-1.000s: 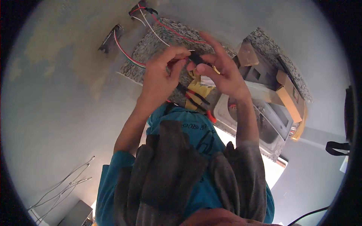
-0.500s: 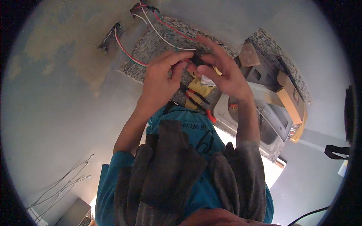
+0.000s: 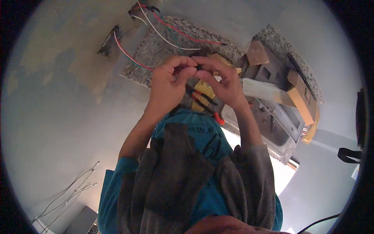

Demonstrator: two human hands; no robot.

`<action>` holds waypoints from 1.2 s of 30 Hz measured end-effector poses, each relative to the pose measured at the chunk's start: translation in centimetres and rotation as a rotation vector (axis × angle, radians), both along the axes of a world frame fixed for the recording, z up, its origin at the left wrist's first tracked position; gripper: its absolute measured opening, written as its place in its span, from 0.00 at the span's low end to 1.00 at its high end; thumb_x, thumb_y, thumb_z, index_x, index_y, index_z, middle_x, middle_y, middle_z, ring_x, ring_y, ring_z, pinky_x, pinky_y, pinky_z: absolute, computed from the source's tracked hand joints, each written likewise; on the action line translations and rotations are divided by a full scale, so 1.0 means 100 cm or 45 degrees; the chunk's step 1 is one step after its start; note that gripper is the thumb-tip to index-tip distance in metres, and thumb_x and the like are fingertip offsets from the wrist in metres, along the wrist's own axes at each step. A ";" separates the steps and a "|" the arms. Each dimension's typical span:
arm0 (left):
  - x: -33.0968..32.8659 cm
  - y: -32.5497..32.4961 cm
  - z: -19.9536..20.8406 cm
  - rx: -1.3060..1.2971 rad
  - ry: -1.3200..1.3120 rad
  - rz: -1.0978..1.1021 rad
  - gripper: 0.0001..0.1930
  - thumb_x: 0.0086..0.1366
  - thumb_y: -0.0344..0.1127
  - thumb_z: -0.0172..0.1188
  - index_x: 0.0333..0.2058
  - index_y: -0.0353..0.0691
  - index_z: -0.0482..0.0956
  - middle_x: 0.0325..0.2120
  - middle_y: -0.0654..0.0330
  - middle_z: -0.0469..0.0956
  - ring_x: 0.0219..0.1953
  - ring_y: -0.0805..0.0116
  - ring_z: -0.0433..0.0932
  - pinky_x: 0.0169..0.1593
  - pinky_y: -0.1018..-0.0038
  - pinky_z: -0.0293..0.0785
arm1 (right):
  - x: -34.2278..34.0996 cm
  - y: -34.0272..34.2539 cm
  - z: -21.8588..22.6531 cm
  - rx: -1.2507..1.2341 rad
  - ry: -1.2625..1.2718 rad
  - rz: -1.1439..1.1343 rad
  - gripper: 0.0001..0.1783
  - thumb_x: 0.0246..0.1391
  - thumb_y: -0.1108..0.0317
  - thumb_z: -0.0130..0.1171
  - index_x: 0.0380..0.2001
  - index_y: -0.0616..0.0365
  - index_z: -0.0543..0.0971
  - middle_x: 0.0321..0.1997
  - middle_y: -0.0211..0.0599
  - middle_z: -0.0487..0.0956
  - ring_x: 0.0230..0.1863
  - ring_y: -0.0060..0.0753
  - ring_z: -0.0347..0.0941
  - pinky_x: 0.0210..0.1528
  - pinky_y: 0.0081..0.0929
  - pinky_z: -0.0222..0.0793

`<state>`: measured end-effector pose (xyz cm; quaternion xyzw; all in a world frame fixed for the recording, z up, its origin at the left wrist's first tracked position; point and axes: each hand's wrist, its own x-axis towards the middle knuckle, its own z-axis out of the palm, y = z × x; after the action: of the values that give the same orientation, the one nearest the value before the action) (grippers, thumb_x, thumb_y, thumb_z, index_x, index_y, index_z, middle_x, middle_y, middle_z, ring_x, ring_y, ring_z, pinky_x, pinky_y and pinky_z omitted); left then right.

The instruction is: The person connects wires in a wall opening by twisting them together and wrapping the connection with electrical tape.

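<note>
My left hand (image 3: 168, 80) is closed, its thumb and forefinger pinching the end of the wires. These red, white and green wires (image 3: 126, 53) run to it from the lower wall box (image 3: 112, 41). My right hand (image 3: 223, 80) meets it fingertip to fingertip, closed on a small black piece (image 3: 199, 67) mostly hidden by the fingers; it looks like electrical tape. Beyond my hands, a red wire (image 3: 187, 37) with a dark tip and a white wire (image 3: 165, 39) stretch loose from the upper wall box (image 3: 143, 9).
Below my hands, pliers (image 3: 203, 95) with red-and-black handles lie on yellow material (image 3: 204, 87) on the granite counter (image 3: 138, 72). At right are a steel sink (image 3: 269, 124), an opened cardboard box (image 3: 302, 99) and a brownish block (image 3: 257, 53). White cables (image 3: 74, 193) hang at lower left.
My right hand has moved left and down to meet my left fingertips, and the black piece is now mostly covered. The red wire's end shows free of the right hand's fingers.
</note>
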<state>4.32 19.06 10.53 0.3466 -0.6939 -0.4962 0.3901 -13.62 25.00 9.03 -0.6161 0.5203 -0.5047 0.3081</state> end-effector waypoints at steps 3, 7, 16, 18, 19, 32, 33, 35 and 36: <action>0.004 0.001 0.001 -0.034 0.032 -0.047 0.06 0.65 0.30 0.65 0.39 0.35 0.82 0.34 0.64 0.83 0.38 0.77 0.78 0.45 0.76 0.75 | -0.001 -0.005 0.004 -0.095 0.036 0.015 0.16 0.60 0.66 0.64 0.52 0.53 0.81 0.44 0.38 0.85 0.40 0.33 0.81 0.44 0.28 0.76; 0.009 -0.001 0.005 -0.003 0.004 -0.077 0.06 0.66 0.29 0.65 0.40 0.36 0.83 0.35 0.63 0.84 0.39 0.76 0.79 0.46 0.76 0.75 | -0.015 -0.013 0.014 0.023 0.173 0.153 0.16 0.60 0.69 0.62 0.52 0.54 0.81 0.50 0.37 0.84 0.47 0.38 0.82 0.48 0.31 0.76; 0.012 -0.001 -0.015 -0.251 0.050 -0.073 0.09 0.65 0.25 0.65 0.44 0.36 0.80 0.39 0.60 0.82 0.41 0.73 0.79 0.46 0.75 0.76 | -0.019 -0.043 0.023 -0.069 0.313 0.386 0.23 0.57 0.84 0.55 0.55 0.56 0.78 0.52 0.37 0.82 0.53 0.37 0.79 0.57 0.33 0.74; 0.009 0.000 -0.022 -0.189 0.265 0.051 0.11 0.64 0.24 0.64 0.43 0.34 0.75 0.33 0.57 0.80 0.37 0.71 0.80 0.43 0.73 0.77 | -0.017 -0.049 0.033 -0.084 0.321 0.419 0.24 0.55 0.83 0.56 0.54 0.53 0.78 0.51 0.37 0.82 0.51 0.40 0.80 0.53 0.34 0.76; 0.009 -0.002 -0.024 -0.190 0.269 0.060 0.11 0.64 0.24 0.64 0.43 0.34 0.75 0.33 0.57 0.80 0.37 0.71 0.80 0.43 0.73 0.77 | -0.016 -0.052 0.037 -0.099 0.325 0.440 0.25 0.52 0.83 0.56 0.53 0.50 0.78 0.51 0.37 0.82 0.49 0.43 0.80 0.50 0.36 0.79; 0.001 -0.031 -0.031 -0.066 0.277 0.080 0.18 0.61 0.20 0.65 0.46 0.37 0.69 0.34 0.62 0.77 0.35 0.75 0.77 0.39 0.76 0.74 | -0.012 -0.005 0.041 -0.244 0.236 0.246 0.19 0.52 0.73 0.67 0.49 0.56 0.78 0.43 0.41 0.81 0.49 0.40 0.77 0.54 0.33 0.71; -0.001 -0.032 -0.026 0.019 0.303 0.074 0.18 0.61 0.20 0.64 0.48 0.37 0.71 0.34 0.63 0.77 0.36 0.76 0.76 0.39 0.77 0.73 | -0.008 0.002 0.039 -0.090 0.167 0.117 0.20 0.54 0.66 0.69 0.50 0.58 0.77 0.45 0.42 0.81 0.51 0.43 0.76 0.56 0.36 0.70; 0.000 -0.035 -0.022 0.049 0.220 -0.023 0.18 0.62 0.21 0.64 0.50 0.38 0.73 0.35 0.63 0.77 0.38 0.76 0.76 0.43 0.76 0.74 | -0.005 0.003 0.036 0.063 0.086 -0.030 0.24 0.56 0.59 0.70 0.51 0.59 0.77 0.46 0.43 0.81 0.53 0.45 0.75 0.58 0.39 0.69; 0.001 -0.037 -0.020 0.081 0.140 -0.114 0.19 0.63 0.22 0.64 0.52 0.38 0.75 0.36 0.63 0.78 0.40 0.77 0.76 0.47 0.76 0.75 | -0.006 -0.002 0.034 0.032 0.289 -0.084 0.24 0.57 0.57 0.68 0.53 0.58 0.76 0.46 0.44 0.81 0.55 0.48 0.74 0.59 0.42 0.68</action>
<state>4.40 15.40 8.48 0.2996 -0.6700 -0.5534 0.3937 -14.19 24.84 12.43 -0.6479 0.5780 -0.4351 0.2384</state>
